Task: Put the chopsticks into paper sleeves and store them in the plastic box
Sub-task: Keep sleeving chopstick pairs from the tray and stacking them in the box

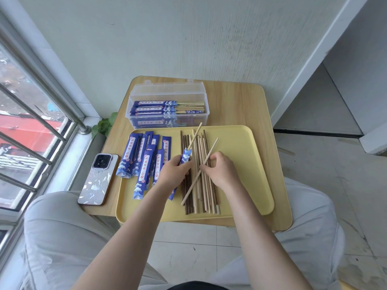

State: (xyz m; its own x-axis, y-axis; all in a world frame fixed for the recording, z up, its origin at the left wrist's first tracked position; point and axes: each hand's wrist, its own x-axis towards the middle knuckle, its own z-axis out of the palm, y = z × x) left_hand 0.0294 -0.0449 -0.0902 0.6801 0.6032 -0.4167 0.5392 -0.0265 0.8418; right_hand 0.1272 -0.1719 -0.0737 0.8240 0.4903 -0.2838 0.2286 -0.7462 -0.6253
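Observation:
My left hand (173, 171) grips a blue paper sleeve (186, 156) with one light chopstick (195, 135) sticking out of its top. My right hand (219, 169) pinches a second light chopstick (202, 171), tilted across the pile of loose light and dark chopsticks (201, 185) on the yellow tray (247, 164). Several empty blue sleeves (142, 158) lie on the tray's left part. The clear plastic box (167, 105) stands open behind the tray and holds several sleeved chopsticks.
A phone (98, 178) lies face down on the wooden table (236, 101), left of the tray. A window with metal bars (31, 122) runs along the left. A small plant (104, 124) peeks out by the table's left edge. My knees flank the table.

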